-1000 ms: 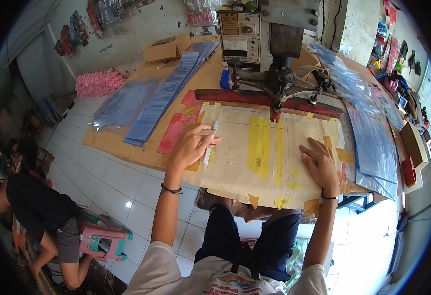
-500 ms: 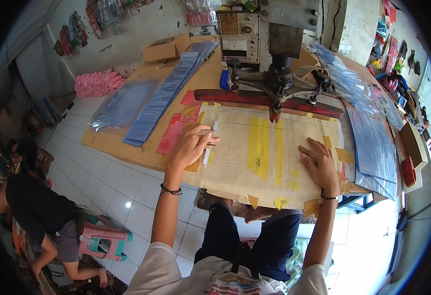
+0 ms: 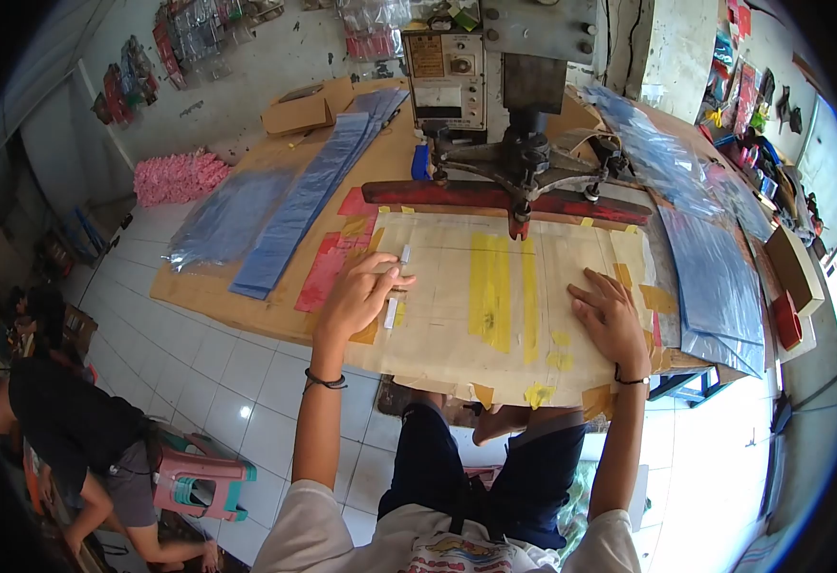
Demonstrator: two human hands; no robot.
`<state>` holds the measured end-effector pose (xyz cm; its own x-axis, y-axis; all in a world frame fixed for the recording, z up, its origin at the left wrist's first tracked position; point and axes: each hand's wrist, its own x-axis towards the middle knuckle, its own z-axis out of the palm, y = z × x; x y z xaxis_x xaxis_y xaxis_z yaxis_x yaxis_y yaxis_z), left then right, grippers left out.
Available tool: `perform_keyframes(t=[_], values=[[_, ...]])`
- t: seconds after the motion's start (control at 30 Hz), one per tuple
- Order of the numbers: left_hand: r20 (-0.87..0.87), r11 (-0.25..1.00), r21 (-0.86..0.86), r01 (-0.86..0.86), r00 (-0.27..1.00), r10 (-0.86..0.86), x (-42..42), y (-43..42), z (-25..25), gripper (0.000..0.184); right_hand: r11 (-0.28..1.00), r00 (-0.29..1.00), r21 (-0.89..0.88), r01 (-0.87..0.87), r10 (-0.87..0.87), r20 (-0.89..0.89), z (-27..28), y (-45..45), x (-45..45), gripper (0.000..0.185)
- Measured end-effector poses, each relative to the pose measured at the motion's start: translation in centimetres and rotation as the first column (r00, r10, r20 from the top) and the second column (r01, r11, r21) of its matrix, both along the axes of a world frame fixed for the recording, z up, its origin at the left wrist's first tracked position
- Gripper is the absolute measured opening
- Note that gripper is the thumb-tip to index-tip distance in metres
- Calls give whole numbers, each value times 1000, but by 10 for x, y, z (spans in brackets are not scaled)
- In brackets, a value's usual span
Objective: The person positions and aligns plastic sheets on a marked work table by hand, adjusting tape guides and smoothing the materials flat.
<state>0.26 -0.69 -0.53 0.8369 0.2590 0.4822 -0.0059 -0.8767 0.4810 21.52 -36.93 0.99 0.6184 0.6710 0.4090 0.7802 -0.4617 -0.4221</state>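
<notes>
A beige sheet (image 3: pixel 438 334) with yellow tape strips (image 3: pixel 490 291) covers the work surface before me. My left hand (image 3: pixel 356 294) rests at its left edge, beside small white strips (image 3: pixel 391 312), fingers apart and slightly bent. Near the right edge my right hand (image 3: pixel 610 313) lies with its fingers spread on the sheet. Neither hand shows anything held in it. Just beyond the sheet's far edge is the long dark red bar (image 3: pixel 571 203) of a press, carried by a black metal bracket (image 3: pixel 524 162).
Blue plastic sheets (image 3: pixel 304 201) lie on the wooden table (image 3: pixel 223 298) at left, and more plastic sheets (image 3: pixel 710 272) at right. A control box (image 3: pixel 447 81) stands behind the bar. Another person (image 3: pixel 79 420) bends down at far left beside a pink stool (image 3: pixel 199 487).
The view has shifted slightly, moving the table and press a little to the left in the picture. Both hands keep their places on the sheet. The other person's hand shows lower near the stool.
</notes>
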Motion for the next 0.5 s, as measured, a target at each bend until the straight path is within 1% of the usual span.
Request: perform_keyframes(t=[0.23, 0.33, 0.5], values=[[-13, 1000, -7, -13, 1000, 13, 0, -3, 3, 42, 1000, 1000, 1, 1, -1, 1, 1, 0, -1, 30], [-65, 999, 29, -16, 998, 18, -1, -4, 8, 44, 1000, 1000, 1, 1, -1, 4, 1, 0, 0, 31], [-77, 1000, 13, -1, 997, 2, -2, -5, 10, 44, 1000, 1000, -10, 6, -6, 9, 0, 0, -1, 31]])
